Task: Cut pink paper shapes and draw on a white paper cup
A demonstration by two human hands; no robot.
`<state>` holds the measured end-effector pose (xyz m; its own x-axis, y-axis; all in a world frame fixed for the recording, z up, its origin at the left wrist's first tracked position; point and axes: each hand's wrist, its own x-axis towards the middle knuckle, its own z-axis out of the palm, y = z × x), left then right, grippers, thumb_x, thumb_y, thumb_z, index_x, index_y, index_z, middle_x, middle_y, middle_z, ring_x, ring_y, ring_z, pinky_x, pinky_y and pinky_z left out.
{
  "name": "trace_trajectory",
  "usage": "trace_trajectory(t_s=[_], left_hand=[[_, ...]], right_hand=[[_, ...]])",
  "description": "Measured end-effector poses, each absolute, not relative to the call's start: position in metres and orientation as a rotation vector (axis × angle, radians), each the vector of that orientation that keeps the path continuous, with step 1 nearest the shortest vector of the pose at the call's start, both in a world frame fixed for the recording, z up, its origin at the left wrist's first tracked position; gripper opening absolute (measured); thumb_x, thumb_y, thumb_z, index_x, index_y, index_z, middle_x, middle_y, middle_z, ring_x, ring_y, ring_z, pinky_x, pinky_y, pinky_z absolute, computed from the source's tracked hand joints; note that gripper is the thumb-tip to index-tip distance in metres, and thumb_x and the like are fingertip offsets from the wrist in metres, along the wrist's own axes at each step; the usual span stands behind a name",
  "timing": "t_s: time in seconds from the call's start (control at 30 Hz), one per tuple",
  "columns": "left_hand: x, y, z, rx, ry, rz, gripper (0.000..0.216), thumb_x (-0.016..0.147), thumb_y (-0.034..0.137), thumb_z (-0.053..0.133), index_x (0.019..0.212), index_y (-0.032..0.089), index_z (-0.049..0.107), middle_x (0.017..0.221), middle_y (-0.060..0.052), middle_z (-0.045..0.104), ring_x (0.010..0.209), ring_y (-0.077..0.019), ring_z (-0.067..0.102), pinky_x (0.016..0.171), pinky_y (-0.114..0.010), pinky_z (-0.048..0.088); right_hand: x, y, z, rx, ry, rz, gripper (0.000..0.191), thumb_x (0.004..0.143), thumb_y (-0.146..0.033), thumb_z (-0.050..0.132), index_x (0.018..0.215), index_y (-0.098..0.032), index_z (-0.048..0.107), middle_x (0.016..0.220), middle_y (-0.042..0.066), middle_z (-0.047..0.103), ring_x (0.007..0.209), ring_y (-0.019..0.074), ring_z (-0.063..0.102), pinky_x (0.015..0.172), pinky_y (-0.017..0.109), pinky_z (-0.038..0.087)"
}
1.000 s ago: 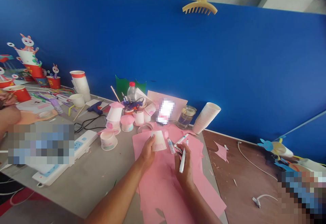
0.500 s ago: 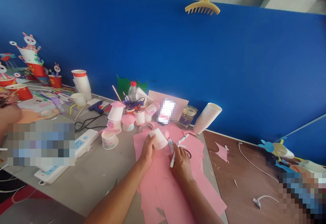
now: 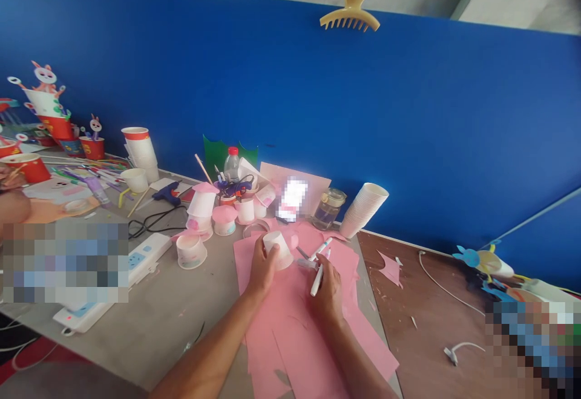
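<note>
My left hand is closed around a white paper cup, tilted above the pink paper sheets. Between the fingers of my right hand is a white marker, to the right of the cup and apart from it. Another marker with a blue band lies just beyond those fingertips, near a small round pink piece. Beyond my left hand stand several small cups with pink paper tops.
A leaning stack of white cups, a glass jar and a propped-up phone stand behind the paper. At left are a power strip, a blue glue gun and black cable. Another person's hand is at the far left.
The view has shifted slightly to the right. My right hand has moved a little away from the cup with the marker, and the cup has turned somewhat in my left hand.
</note>
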<state>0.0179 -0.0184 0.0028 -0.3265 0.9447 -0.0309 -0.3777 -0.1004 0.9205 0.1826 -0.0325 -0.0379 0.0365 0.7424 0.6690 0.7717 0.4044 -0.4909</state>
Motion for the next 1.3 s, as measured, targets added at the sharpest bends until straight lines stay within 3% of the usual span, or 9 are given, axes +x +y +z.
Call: trace_trajectory(t_s=[0.17,0.37,0.57,0.7,0.8,0.9,1.0,1.17,1.3], left_hand=[[0.019,-0.022,0.004,0.811,1.134,1.661,0.042,0.073,0.029,0.073,0.112,0.021,0.059,0.113,-0.007,0.062,0.107,-0.0247,0.055,0.089,-0.031,0.041],[0.020,-0.022,0.006,0.808,1.115,1.670,0.043,0.070,0.025,0.075,0.110,0.022,0.059,0.114,-0.007,0.062,0.111,-0.0261,0.055,0.093,-0.033,0.040],[0.020,-0.025,0.007,0.825,1.101,1.648,0.049,0.071,0.029,0.075,0.116,0.022,0.058,0.121,-0.009,0.060,0.116,-0.0268,0.053,0.096,-0.033,0.039],[0.022,-0.026,0.004,0.804,1.091,1.598,0.055,0.073,0.036,0.074,0.122,0.022,0.054,0.116,-0.008,0.062,0.107,-0.0249,0.056,0.087,-0.032,0.043],[0.022,-0.024,0.003,0.766,1.074,1.527,0.048,0.076,0.044,0.070,0.117,0.022,0.057,0.095,-0.005,0.066,0.086,-0.0219,0.059,0.074,-0.030,0.044],[0.021,-0.021,0.003,0.810,1.100,1.510,0.040,0.079,0.052,0.064,0.102,0.020,0.064,0.085,-0.003,0.064,0.079,-0.0206,0.057,0.069,-0.029,0.043],[0.020,-0.021,0.002,0.843,1.115,1.522,0.043,0.078,0.055,0.064,0.102,0.020,0.063,0.085,-0.003,0.064,0.080,-0.0209,0.057,0.070,-0.030,0.044],[0.020,-0.022,0.001,0.836,1.196,1.510,0.058,0.082,0.056,0.058,0.127,0.020,0.047,0.096,-0.005,0.062,0.090,-0.0215,0.058,0.076,-0.031,0.046],[0.020,-0.021,0.000,0.875,1.174,1.536,0.055,0.083,0.059,0.054,0.120,0.019,0.052,0.098,-0.007,0.063,0.091,-0.0222,0.059,0.076,-0.031,0.048]], right_hand=[[0.180,-0.034,-0.033,-1.278,-1.614,0.027,0.030,0.087,-0.022,0.048,0.115,-0.018,0.057,0.094,0.011,0.070,0.083,0.0260,0.064,0.075,0.044,0.051],[0.181,-0.035,-0.030,-1.247,-1.422,0.179,0.027,0.088,-0.034,0.053,0.110,-0.019,0.058,0.096,0.009,0.066,0.085,0.0248,0.064,0.072,0.041,0.053],[0.182,-0.038,-0.020,-1.194,-1.107,0.758,0.034,0.086,-0.044,0.055,0.110,-0.019,0.056,0.074,0.000,0.059,0.056,0.0155,0.056,0.051,0.029,0.048],[0.179,-0.038,-0.014,-1.103,-0.936,0.944,0.033,0.084,-0.044,0.057,0.105,-0.019,0.057,0.063,-0.005,0.052,0.048,0.0123,0.050,0.046,0.025,0.044],[0.179,-0.039,-0.013,-1.097,-0.938,0.930,0.032,0.083,-0.042,0.059,0.105,-0.019,0.057,0.067,-0.004,0.055,0.050,0.0117,0.050,0.046,0.024,0.044],[0.179,-0.040,-0.016,-1.142,-1.034,0.856,0.033,0.082,-0.042,0.061,0.105,-0.019,0.059,0.079,0.002,0.062,0.054,0.0131,0.054,0.049,0.026,0.047],[0.177,-0.042,-0.018,-1.164,-1.099,0.782,0.034,0.083,-0.043,0.059,0.107,-0.019,0.058,0.087,0.004,0.064,0.057,0.0137,0.056,0.051,0.028,0.049],[0.171,-0.045,-0.016,-1.204,-1.119,0.734,0.031,0.086,-0.041,0.055,0.108,-0.020,0.058,0.085,0.003,0.063,0.057,0.0133,0.055,0.052,0.027,0.050],[0.170,-0.046,-0.013,-1.187,-1.147,0.714,0.029,0.086,-0.041,0.055,0.106,-0.020,0.059,0.080,0.003,0.062,0.056,0.0139,0.055,0.052,0.027,0.050]])
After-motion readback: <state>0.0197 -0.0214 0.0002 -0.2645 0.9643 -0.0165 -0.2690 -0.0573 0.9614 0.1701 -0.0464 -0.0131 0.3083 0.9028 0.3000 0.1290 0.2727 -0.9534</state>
